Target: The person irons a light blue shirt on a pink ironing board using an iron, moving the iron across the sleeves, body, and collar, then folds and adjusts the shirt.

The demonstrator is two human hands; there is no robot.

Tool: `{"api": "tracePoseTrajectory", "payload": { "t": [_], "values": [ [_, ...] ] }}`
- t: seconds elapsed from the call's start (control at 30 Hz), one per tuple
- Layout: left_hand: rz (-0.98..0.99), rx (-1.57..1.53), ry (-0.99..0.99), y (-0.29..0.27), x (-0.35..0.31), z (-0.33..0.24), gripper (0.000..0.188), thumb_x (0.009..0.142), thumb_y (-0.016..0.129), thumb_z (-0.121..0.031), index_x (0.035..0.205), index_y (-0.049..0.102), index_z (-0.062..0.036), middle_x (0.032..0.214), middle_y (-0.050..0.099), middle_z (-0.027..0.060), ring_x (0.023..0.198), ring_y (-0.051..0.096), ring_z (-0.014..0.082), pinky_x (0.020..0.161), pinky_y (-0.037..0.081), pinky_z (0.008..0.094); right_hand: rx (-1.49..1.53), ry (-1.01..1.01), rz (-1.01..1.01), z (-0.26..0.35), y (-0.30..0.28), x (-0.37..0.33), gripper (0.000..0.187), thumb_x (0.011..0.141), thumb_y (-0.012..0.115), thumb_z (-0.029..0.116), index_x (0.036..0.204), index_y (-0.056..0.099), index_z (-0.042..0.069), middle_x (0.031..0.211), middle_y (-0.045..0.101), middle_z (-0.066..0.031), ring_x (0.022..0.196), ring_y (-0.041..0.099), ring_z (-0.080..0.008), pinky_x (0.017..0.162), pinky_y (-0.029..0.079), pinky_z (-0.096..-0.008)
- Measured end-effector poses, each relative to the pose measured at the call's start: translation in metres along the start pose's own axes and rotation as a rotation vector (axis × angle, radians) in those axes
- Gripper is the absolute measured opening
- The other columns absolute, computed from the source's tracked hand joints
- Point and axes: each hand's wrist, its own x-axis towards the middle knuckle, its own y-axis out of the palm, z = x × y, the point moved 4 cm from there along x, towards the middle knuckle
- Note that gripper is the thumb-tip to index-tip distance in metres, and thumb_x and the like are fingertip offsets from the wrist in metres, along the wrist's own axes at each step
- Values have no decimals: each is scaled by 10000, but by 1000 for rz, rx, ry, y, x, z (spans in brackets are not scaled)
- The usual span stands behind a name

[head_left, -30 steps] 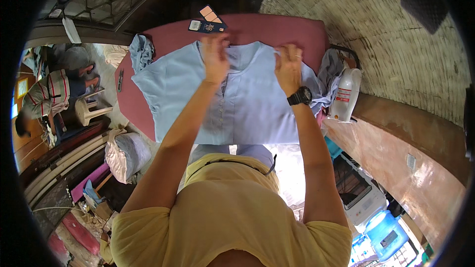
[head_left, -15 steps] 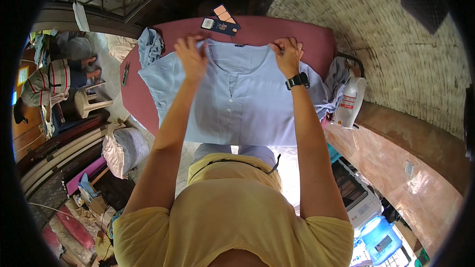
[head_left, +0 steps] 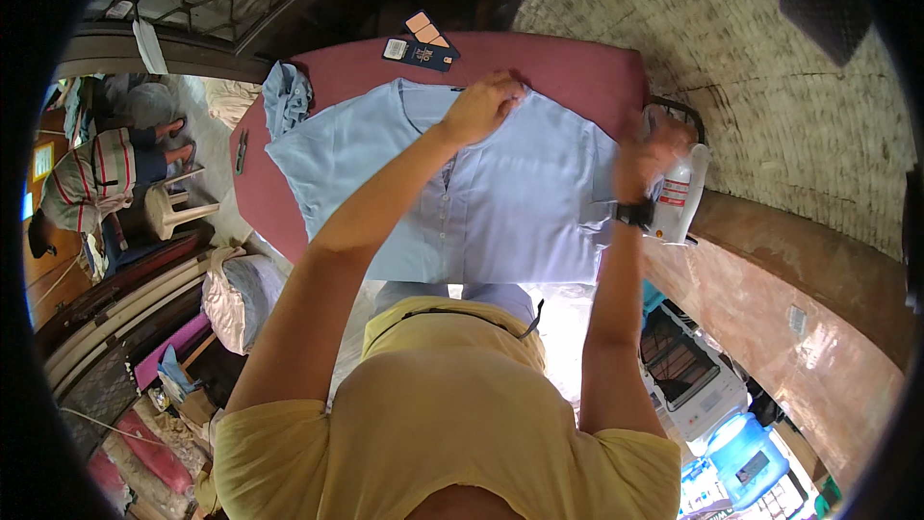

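A light blue buttoned shirt (head_left: 520,202) lies spread over a maroon-covered ironing board (head_left: 568,63), its neckline on the far side. My left hand (head_left: 488,108) reaches across the neck opening, fingers closed on the shirt at the right end of the neckline. Over the board's right end is my right hand (head_left: 656,156), smeared by motion, so its fingers do not show clearly. Beside it are the shirt's right sleeve and a white object with a red label (head_left: 678,191). A dark watch (head_left: 633,213) is on my right wrist.
Dark cardboard tags (head_left: 419,53) rest at the board's far edge. Bunched blue cloth (head_left: 287,96) and a small dark tool (head_left: 241,151) lie on its left. A black wire frame (head_left: 685,114) juts out right. A person (head_left: 91,169) is near a plastic stool (head_left: 173,210), far left.
My left hand has moved right, from the left side of the neckline to its right end. My right hand has left the right shoulder and swung right, towards the white object.
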Motion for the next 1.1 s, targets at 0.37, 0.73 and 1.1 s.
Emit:
{"api": "tracePoseTrajectory", "payload": {
  "t": [0.37, 0.73, 1.1],
  "values": [
    [183, -50, -47, 7, 61, 42, 356, 647, 883, -155, 909, 664, -54, 860, 654, 82, 811, 665, 250, 710, 510, 376, 616, 264, 277, -144, -11, 0, 698, 883, 654, 580, 1199, 486, -20, 1025, 654, -296, 1001, 639, -463, 831, 499, -503],
    [291, -6, -149, 6, 74, 47, 229, 658, 862, -202, 829, 745, -106, 799, 724, 46, 783, 695, 191, 723, 522, 358, 471, 66, 201, -70, -153, 51, 669, 824, 753, 509, 1223, 591, -3, 1013, 697, -250, 898, 710, -367, 745, 563, -404],
    [129, 103, 103, -44, 76, 53, 151, 815, 730, -131, 941, 718, -49, 926, 708, 119, 897, 680, 280, 783, 533, 383, 553, -107, 521, 126, -96, 10, 548, 822, 712, 548, 1094, 583, 89, 730, 677, -231, 717, 682, -429, 623, 542, -510]
  ]
}}
